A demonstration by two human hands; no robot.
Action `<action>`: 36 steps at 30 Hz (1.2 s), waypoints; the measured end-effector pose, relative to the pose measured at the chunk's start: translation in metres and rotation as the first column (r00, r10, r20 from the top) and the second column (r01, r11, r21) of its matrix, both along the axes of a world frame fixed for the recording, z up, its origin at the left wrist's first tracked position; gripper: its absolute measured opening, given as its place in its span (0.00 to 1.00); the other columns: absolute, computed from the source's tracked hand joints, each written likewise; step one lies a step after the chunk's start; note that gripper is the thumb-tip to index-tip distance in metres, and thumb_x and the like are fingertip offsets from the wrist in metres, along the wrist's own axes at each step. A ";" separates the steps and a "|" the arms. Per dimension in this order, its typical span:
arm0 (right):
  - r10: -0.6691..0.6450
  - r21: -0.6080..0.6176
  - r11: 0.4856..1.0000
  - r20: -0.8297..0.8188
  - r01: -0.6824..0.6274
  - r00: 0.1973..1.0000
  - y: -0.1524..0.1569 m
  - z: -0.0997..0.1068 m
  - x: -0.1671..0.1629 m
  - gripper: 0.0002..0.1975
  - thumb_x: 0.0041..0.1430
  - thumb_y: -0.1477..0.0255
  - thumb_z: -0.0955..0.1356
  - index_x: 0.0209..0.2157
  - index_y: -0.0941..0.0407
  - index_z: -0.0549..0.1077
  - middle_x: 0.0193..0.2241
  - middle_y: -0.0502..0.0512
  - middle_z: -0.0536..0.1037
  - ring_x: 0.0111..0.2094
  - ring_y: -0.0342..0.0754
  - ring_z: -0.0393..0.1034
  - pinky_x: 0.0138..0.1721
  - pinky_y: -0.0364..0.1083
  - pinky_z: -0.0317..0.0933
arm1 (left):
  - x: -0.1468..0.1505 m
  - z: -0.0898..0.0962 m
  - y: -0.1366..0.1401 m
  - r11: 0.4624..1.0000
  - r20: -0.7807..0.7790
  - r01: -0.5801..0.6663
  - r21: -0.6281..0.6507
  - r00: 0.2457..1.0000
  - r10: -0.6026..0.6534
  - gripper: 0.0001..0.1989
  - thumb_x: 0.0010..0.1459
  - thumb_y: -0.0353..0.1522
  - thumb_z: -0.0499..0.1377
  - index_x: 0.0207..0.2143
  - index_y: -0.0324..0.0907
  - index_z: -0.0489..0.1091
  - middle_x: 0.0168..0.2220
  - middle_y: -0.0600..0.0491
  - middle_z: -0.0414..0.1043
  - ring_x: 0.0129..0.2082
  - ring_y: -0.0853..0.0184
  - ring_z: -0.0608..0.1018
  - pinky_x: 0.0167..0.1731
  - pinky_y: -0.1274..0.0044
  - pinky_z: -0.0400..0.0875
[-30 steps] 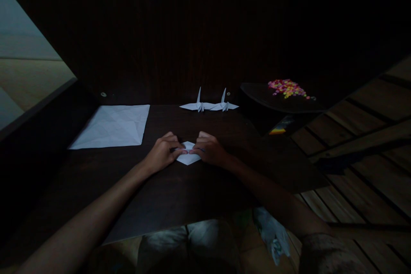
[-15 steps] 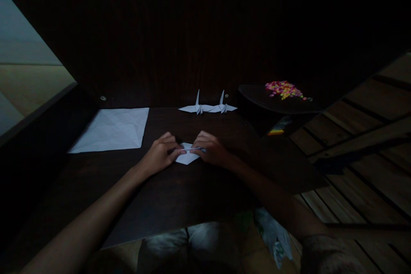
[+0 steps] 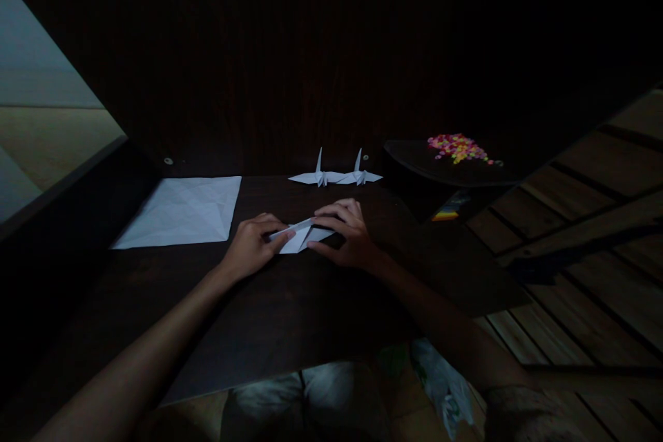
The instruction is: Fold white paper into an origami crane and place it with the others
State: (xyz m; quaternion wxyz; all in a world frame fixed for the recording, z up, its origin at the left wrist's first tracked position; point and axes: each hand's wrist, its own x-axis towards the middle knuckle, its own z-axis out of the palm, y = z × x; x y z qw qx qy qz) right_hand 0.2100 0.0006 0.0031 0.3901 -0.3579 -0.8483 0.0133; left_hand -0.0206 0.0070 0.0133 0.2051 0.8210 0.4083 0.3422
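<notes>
We see the folded white paper (image 3: 297,240) near the middle of the worktop (image 3: 269,318), between its far and near edges; the left hand (image 3: 253,242) grips its left end between thumb and fingers; the right hand (image 3: 346,235) is loosely open at its right end, thumb and fingers parted around a raised flap, and we cannot tell how firmly they press; both hands hide parts of the paper from us.

Toward the far left corner we find a creased white sheet (image 3: 181,213) lying flat beside the dark side panel (image 3: 62,186), which closes the left edge; along the far edge, just before the tall back panel (image 3: 248,76), stand two paper cranes (image 3: 338,178), wings meeting, directly beyond the hands; by the far right corner a rounded shelf (image 3: 409,155) carries a heap of small colourful pieces (image 3: 460,148), with a yellow-and-orange item (image 3: 446,215) beneath it; past the right edge we see wooden slats (image 3: 590,290), and below the near edge a plastic bag (image 3: 446,387), partly covered by the right forearm.
</notes>
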 end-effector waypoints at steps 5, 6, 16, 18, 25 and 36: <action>0.145 0.001 0.989 0.159 -0.148 0.976 0.000 -0.006 -0.004 0.17 0.52 0.58 0.71 0.42 0.50 0.75 0.48 0.57 0.73 0.49 0.56 0.59 0.47 0.56 0.53 | 0.001 0.001 0.000 0.995 -0.016 0.012 -0.104 1.000 -0.013 0.12 0.59 0.37 0.56 0.33 0.40 0.77 0.33 0.51 0.75 0.31 0.66 0.75 0.31 0.76 0.68; 0.153 0.004 0.988 0.180 -0.156 0.972 0.001 -0.009 -0.005 0.14 0.54 0.59 0.70 0.40 0.50 0.76 0.47 0.56 0.73 0.48 0.55 0.59 0.47 0.55 0.52 | 0.002 0.001 -0.001 0.994 -0.024 0.022 -0.107 0.999 -0.024 0.12 0.59 0.37 0.56 0.34 0.40 0.77 0.33 0.51 0.75 0.31 0.66 0.75 0.31 0.76 0.68; 0.155 -0.183 0.977 0.257 -0.110 0.954 0.004 -0.017 -0.010 0.09 0.59 0.66 0.68 0.31 0.56 0.77 0.34 0.54 0.73 0.38 0.48 0.60 0.39 0.49 0.51 | 0.002 -0.008 -0.003 0.980 -0.112 0.140 -0.144 0.981 -0.157 0.08 0.59 0.32 0.54 0.41 0.40 0.64 0.36 0.52 0.72 0.34 0.67 0.75 0.35 0.76 0.67; 0.133 -0.231 0.969 0.217 -0.082 0.967 0.003 -0.017 -0.012 0.09 0.59 0.66 0.68 0.30 0.55 0.77 0.32 0.53 0.72 0.37 0.48 0.60 0.38 0.48 0.51 | 0.002 -0.008 -0.003 0.975 -0.116 0.165 -0.149 0.976 -0.183 0.07 0.61 0.34 0.53 0.41 0.41 0.63 0.36 0.53 0.71 0.34 0.68 0.75 0.35 0.77 0.67; 0.109 -0.206 0.976 0.175 -0.072 0.978 0.004 -0.018 -0.010 0.08 0.55 0.65 0.71 0.31 0.55 0.78 0.34 0.54 0.72 0.38 0.49 0.62 0.39 0.49 0.55 | 0.000 -0.006 -0.002 0.978 -0.122 0.177 -0.108 0.974 -0.189 0.08 0.63 0.33 0.49 0.39 0.41 0.64 0.35 0.52 0.71 0.32 0.68 0.74 0.34 0.77 0.66; 0.017 -0.020 1.000 -0.005 -0.017 1.000 0.000 0.002 -0.008 0.20 0.57 0.60 0.68 0.50 0.52 0.71 0.47 0.58 0.75 0.50 0.54 0.64 0.53 0.56 0.53 | 0.001 0.006 -0.001 0.912 0.183 0.184 -0.367 0.975 -0.123 0.11 0.59 0.37 0.54 0.35 0.39 0.72 0.34 0.51 0.75 0.35 0.64 0.75 0.36 0.75 0.68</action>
